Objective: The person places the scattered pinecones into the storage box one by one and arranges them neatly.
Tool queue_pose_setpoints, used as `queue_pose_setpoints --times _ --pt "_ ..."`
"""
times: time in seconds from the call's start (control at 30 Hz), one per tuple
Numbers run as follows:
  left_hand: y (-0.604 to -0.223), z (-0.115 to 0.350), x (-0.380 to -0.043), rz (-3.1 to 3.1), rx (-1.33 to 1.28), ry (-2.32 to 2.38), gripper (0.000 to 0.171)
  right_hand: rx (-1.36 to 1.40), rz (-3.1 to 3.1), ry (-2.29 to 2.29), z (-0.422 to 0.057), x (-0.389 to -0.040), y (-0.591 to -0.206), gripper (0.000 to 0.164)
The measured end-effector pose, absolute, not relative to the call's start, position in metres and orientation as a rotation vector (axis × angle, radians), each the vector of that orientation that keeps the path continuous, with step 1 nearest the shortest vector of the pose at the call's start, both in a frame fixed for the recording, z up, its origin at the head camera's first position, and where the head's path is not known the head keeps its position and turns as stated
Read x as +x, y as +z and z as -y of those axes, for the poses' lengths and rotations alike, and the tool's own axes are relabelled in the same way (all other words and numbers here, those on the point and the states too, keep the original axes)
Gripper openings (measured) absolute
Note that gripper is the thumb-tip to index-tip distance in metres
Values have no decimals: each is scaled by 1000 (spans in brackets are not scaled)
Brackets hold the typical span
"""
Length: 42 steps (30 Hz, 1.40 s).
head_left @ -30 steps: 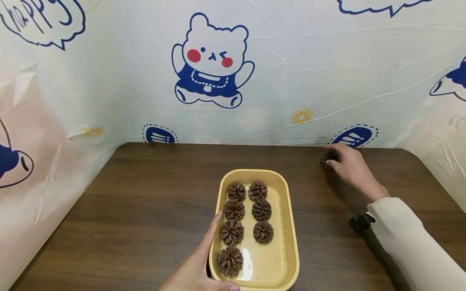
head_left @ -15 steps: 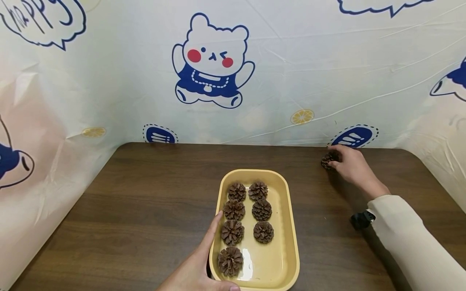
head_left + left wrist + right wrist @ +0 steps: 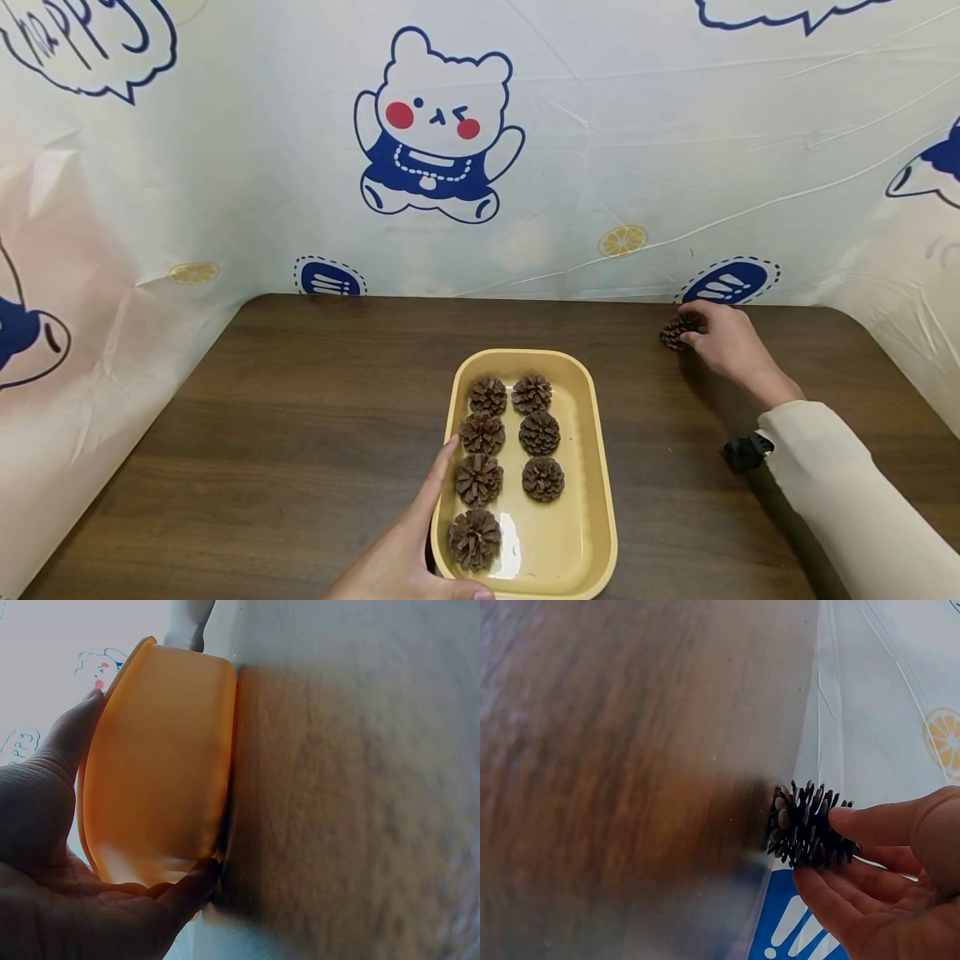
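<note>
At the back right of the table my right hand holds a brown pine cone between thumb and fingers. The right wrist view shows the thumb on the top side of this pine cone, the fingers below it, and its base right at the tabletop. My left hand grips the near left corner of a yellow plastic tray. Seen from the left wrist, the hand spans the tray's outer wall, one finger along the rim and another low by the table. Several pine cones sit inside the tray in two columns.
The dark wooden table ends at a pale printed cloth hanging behind and at both sides. A black band is at the right wrist, by the sleeve.
The right hand's fingertips have shifted slightly over the pine cone, and more of it shows. The left hand and the tray have stayed in place.
</note>
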State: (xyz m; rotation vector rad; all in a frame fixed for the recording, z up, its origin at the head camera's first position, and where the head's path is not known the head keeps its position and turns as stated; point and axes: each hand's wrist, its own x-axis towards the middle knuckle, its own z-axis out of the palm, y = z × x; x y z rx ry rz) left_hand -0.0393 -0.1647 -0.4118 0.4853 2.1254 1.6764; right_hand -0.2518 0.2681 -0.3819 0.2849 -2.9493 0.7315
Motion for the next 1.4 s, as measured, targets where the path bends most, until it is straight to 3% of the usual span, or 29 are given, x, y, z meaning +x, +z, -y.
queue_pose_setpoints --times 1.4 --pt "-407 164 -39 -2145 412 1637 137 351 2867 792 -249 -235 -368 36"
